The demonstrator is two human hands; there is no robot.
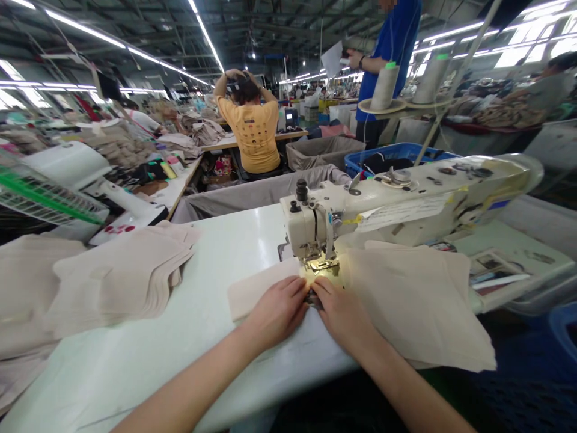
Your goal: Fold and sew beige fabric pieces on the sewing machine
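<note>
A white sewing machine (pixel 351 204) stands on the pale green table (pixel 216 252), its lit presser foot (pixel 322 264) just beyond my fingertips. My left hand (pixel 280 307) lies with fingers pressed together on the edge of a beige fabric piece (pixel 255 291), left of the needle area. Close beside it, my right hand (pixel 336 307) has its fingers bent together at the front of the presser foot, pinching the cloth edge. A larger beige fabric panel (pixel 415 300) spreads over the table to the right of the machine's needle. The exact grip under the fingertips is partly hidden.
Stacked beige fabric panels (pixel 117 276) lie on the table's left. A grey cloth-lined bin (pixel 252 192) and a blue basket (pixel 383 153) stand behind the table. Thread cones (pixel 385 87) rise above the machine. A person in a yellow shirt (pixel 255 132) sits ahead.
</note>
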